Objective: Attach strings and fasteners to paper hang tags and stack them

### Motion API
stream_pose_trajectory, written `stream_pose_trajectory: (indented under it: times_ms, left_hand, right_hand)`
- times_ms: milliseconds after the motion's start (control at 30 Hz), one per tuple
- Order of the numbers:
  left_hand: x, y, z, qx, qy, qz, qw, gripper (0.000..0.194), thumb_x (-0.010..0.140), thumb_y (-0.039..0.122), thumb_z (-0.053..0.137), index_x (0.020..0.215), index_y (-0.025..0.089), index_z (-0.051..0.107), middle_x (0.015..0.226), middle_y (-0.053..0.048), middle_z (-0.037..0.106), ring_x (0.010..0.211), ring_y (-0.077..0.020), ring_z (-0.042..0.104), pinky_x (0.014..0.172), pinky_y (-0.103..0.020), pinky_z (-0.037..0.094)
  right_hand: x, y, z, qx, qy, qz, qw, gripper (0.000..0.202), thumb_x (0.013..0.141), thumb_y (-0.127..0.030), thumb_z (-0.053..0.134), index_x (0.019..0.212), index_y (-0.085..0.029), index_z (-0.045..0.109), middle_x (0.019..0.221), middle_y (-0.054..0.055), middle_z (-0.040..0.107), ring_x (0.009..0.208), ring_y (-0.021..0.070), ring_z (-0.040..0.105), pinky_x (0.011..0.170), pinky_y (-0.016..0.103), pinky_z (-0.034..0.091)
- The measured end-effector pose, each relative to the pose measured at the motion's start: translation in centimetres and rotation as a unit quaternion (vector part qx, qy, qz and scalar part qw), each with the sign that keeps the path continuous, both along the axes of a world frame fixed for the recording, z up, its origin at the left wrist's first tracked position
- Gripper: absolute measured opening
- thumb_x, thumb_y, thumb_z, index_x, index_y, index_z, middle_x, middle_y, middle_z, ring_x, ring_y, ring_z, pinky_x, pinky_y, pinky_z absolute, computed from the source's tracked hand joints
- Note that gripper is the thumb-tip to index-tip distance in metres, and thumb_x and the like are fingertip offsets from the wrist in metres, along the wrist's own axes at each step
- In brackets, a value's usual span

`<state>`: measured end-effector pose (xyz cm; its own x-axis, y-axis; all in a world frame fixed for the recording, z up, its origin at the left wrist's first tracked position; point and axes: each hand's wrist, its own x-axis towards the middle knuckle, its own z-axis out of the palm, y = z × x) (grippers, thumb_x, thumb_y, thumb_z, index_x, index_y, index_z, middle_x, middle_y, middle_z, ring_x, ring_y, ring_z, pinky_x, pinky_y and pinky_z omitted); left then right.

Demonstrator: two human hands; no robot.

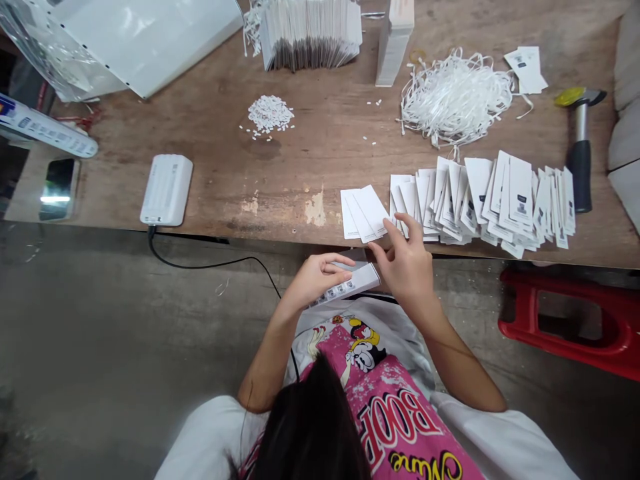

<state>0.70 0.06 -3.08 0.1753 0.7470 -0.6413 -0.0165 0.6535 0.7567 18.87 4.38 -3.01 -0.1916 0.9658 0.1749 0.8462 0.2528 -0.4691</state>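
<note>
A narrow pale box (350,283) with a row of small printed marks lies over my lap below the table edge. My left hand (320,277) rests on it, fingers bent over its top and closed around that side. At the box's right end is my right hand (406,260), its thumb near the box corner and its index finger raised to the lowest edge of a few white cards (357,213) fanned on the table. Whether a card is between those fingers is too small to tell. Right of them spreads a long overlapping row of white tags (520,193).
Behind lie a heap of white strings (457,97), a hammer (581,147), a pile of tiny white pieces (270,115) and a stack of cards (313,33). A power bank (167,190) and phone (59,189) are left; a red stool (565,320) stands right.
</note>
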Motion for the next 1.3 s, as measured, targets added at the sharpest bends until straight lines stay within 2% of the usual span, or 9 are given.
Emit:
stream_pose_trajectory:
  times_ms: [67,167,267,333,533,633,767,933,1300]
  left_hand:
    - [-0.1,0.1,0.0,0.012,-0.001,-0.008,1.000,0.032,0.072,0.026,0.074,0.101,0.014,0.069,0.072,-0.003,0.074,0.059,-0.0123,0.064,0.057,-0.022,0.046]
    - [0.0,0.3,0.4,0.044,-0.015,-0.017,0.999,0.032,0.071,0.026,0.075,0.100,0.015,0.068,0.073,-0.003,0.074,0.063,-0.0127,0.066,0.061,-0.022,0.048]
    - [0.2,0.5,0.7,0.066,-0.022,-0.021,0.997,0.028,0.071,0.025,0.074,0.097,0.015,0.066,0.070,-0.002,0.072,0.062,-0.0122,0.066,0.063,-0.023,0.050]
    - [0.4,0.5,0.3,0.068,-0.026,-0.029,0.997,0.027,0.073,0.026,0.072,0.097,0.015,0.066,0.069,-0.001,0.071,0.062,-0.0122,0.066,0.063,-0.024,0.051]
    - [0.1,-1.6,-2.5,0.098,0.101,-0.086,0.986,0.027,0.083,0.034,0.061,0.103,0.017,0.066,0.086,-0.004,0.072,0.077,-0.0147,0.066,0.071,-0.026,0.050]
    - [-0.6,-2.6,-3.2,0.084,0.113,-0.121,0.983,0.033,0.089,0.043,0.051,0.099,0.017,0.069,0.094,-0.006,0.073,0.086,-0.0168,0.066,0.074,-0.026,0.049]
    - [-1.2,-2.6,-2.9,0.092,0.093,-0.134,0.982,0.040,0.092,0.046,0.045,0.092,0.016,0.072,0.094,-0.006,0.073,0.088,-0.0178,0.065,0.077,-0.027,0.048]
    - [-1.5,-2.3,-2.2,0.073,0.063,-0.100,0.990,0.041,0.093,0.044,0.044,0.093,0.014,0.073,0.090,-0.008,0.074,0.086,-0.0175,0.066,0.077,-0.027,0.048]
    - [-2.9,-3.0,-1.7,0.037,0.019,-0.076,0.996,0.032,0.081,0.036,0.066,0.107,0.017,0.070,0.091,-0.007,0.075,0.079,-0.0145,0.067,0.069,-0.023,0.049]
  right_hand:
    - [0.4,-0.6,0.6,-0.016,0.096,0.027,0.995,0.030,0.089,-0.030,0.056,0.115,-0.016,0.065,0.128,0.014,0.057,0.054,0.0073,0.053,0.057,0.029,0.048]
    - [1.0,-1.4,1.2,-0.167,0.203,0.095,0.960,0.026,0.088,-0.031,0.059,0.107,-0.017,0.068,0.104,0.008,0.068,0.046,0.0048,0.044,0.051,0.024,0.044]
    - [1.4,-1.7,0.8,-0.324,0.222,0.139,0.909,0.019,0.083,-0.031,0.062,0.090,-0.017,0.072,0.069,0.001,0.066,0.042,0.0051,0.034,0.042,0.022,0.030]
    - [1.5,-1.8,0.0,-0.363,0.227,0.146,0.892,0.017,0.081,-0.030,0.062,0.078,-0.017,0.073,0.055,-0.002,0.058,0.044,0.0062,0.033,0.042,0.022,0.026]
    - [1.8,-2.8,-3.4,-0.365,0.225,0.091,0.899,0.016,0.078,-0.026,0.061,0.074,-0.017,0.073,0.059,0.001,0.064,0.049,0.0093,0.044,0.047,0.023,0.031]
    - [2.3,-3.4,-4.1,-0.381,0.244,0.055,0.890,0.019,0.077,-0.032,0.062,0.078,-0.017,0.074,0.067,0.004,0.070,0.053,0.0120,0.052,0.051,0.024,0.037]
    - [2.7,-3.6,-3.9,-0.377,0.267,0.027,0.887,0.023,0.076,-0.036,0.063,0.081,-0.017,0.075,0.077,0.007,0.074,0.059,0.0150,0.058,0.054,0.027,0.042]
    - [2.9,-3.3,-3.2,-0.360,0.260,0.016,0.896,0.024,0.075,-0.037,0.062,0.081,-0.017,0.075,0.080,0.008,0.074,0.060,0.0149,0.057,0.054,0.027,0.041]
    - [3.2,-3.0,-2.7,-0.349,0.246,0.021,0.904,0.024,0.078,-0.036,0.061,0.083,-0.016,0.074,0.081,0.007,0.073,0.065,0.0151,0.058,0.057,0.027,0.043]
